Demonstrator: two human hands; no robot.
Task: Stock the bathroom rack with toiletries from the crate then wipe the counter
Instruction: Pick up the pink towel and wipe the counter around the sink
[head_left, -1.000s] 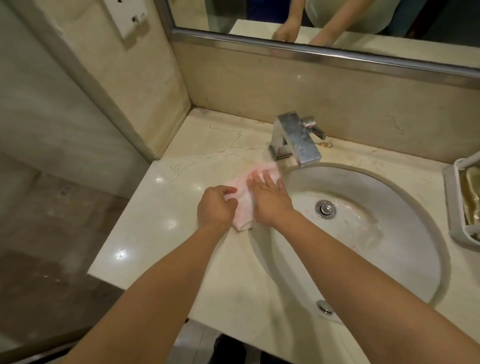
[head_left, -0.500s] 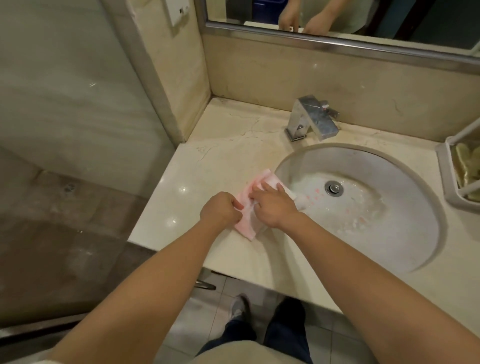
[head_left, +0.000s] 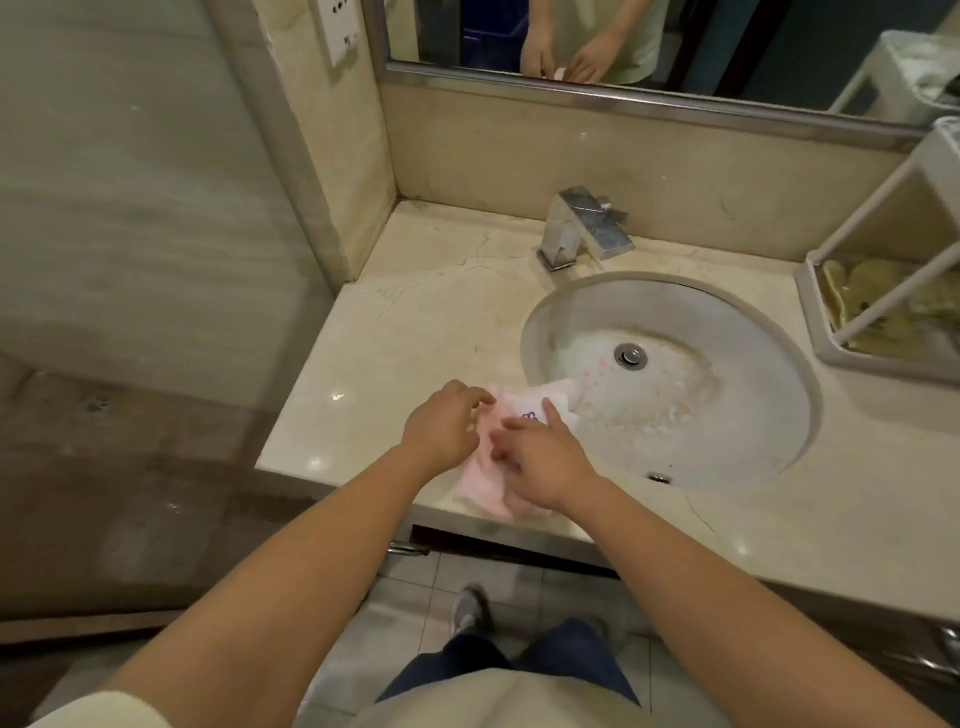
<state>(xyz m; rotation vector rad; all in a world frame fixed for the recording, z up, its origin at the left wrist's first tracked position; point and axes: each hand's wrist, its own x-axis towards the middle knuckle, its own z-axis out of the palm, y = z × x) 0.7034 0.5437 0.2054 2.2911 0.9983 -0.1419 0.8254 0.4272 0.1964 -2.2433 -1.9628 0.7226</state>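
Observation:
A pink cloth (head_left: 485, 486) lies on the beige marble counter (head_left: 405, 343) at its front edge, one corner hanging into the sink basin (head_left: 670, 384). My left hand (head_left: 447, 426) pinches the cloth's left part with curled fingers. My right hand (head_left: 540, 462) lies on the cloth with fingers stretched flat across it. A white rack (head_left: 878, 291) stands at the counter's right end, its bottom tray holding pale packets. The crate is out of view.
A chrome faucet (head_left: 582, 228) stands behind the basin. A mirror (head_left: 649, 41) spans the back wall. A tiled wall closes the counter's left side. Below the front edge are the floor and my shoe (head_left: 470, 610).
Both hands drew the cloth from beside the faucet toward the counter's front edge. My view pulled back, and the floor and my legs came into sight.

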